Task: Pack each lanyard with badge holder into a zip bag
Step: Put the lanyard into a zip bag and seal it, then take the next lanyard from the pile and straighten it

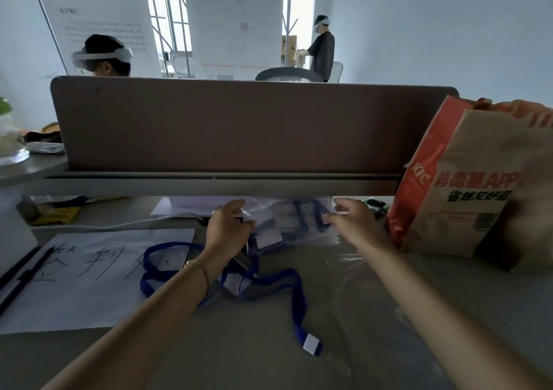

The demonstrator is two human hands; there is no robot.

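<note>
A clear zip bag (287,219) with a blue lanyard and badge holder inside lies at the far middle of the desk, on top of other filled bags. My left hand (229,225) pinches its left edge. My right hand (353,222) pinches its right edge. Loose blue lanyards (269,282) with badge holders (236,282) lie tangled on the desk under my left forearm; one strap ends in a white tag (311,344). An empty clear bag (347,264) lies flat near my right forearm.
A brown desk divider (239,126) stands right behind the bags. A KFC paper bag (466,186) stands at the right. A white sheet with handwriting (89,276) and a black pen (24,276) lie at the left. Two people with headsets are beyond the divider.
</note>
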